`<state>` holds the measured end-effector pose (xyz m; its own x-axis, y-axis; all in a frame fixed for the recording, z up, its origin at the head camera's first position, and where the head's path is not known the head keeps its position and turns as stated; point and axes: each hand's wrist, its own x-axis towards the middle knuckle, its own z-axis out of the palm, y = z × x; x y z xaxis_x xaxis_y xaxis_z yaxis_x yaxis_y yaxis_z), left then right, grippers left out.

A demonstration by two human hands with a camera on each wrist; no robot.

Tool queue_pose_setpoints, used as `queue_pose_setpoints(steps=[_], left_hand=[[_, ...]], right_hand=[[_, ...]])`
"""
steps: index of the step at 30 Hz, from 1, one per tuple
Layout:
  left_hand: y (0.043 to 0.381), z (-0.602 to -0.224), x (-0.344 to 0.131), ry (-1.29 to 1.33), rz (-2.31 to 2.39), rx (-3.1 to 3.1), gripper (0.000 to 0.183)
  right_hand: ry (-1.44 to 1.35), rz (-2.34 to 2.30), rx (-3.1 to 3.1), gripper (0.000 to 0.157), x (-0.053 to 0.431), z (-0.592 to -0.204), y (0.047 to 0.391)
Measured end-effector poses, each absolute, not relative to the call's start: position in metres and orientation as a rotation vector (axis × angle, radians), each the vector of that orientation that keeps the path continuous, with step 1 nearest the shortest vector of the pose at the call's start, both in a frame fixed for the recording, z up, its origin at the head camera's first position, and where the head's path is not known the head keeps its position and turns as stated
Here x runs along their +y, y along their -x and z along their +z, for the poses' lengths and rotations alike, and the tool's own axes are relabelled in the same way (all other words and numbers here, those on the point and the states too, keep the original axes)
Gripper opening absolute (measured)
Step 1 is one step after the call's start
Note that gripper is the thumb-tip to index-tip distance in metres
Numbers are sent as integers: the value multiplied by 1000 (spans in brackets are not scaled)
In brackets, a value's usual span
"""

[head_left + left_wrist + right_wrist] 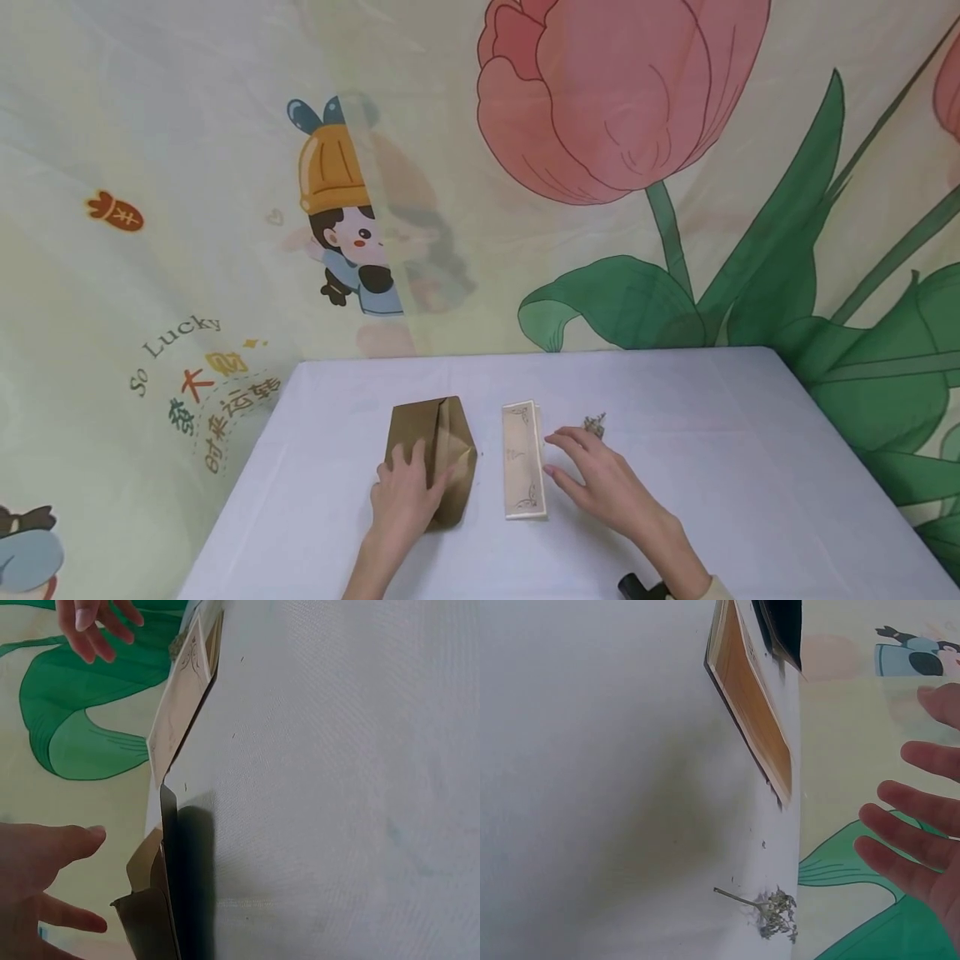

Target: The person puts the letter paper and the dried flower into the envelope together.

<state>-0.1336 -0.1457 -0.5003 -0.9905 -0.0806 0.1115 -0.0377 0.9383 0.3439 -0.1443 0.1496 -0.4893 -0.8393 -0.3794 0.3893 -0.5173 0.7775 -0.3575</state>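
Observation:
A gold-brown paper envelope (411, 418) with its flap raised lies on the white table, left of centre. Over its near part is my left hand (401, 497). The left wrist view shows that hand's thumb and fingers (71, 922) spread and apart from the envelope (146, 919). To the right lies a folded cream card (522, 467) with ornamental corners. My right hand (606, 482) hovers at the card's right edge, fingers relaxed and holding nothing. Just beyond this hand is a small dried flower sprig (594, 425), its stem visible in the right wrist view.
A white cloth covers the table (712, 417). Tiny dark crumbs lie near the card and sprig. Behind the table's far edge hangs a printed backdrop (465, 125) with a large tulip. A black object (637, 587) shows beneath my right wrist.

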Motion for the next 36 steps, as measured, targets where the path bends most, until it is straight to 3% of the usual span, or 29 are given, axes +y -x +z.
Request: queue_pose_setpoints(steps=[18, 36], left_hand=[[135, -513, -147, -162, -558, -3001, 55], [133, -516, -148, -171, -559, -2958, 50]], right_hand=[[-689, 748, -2759, 39, 137, -506, 143], [-826, 792, -2742, 35, 117, -508, 143]])
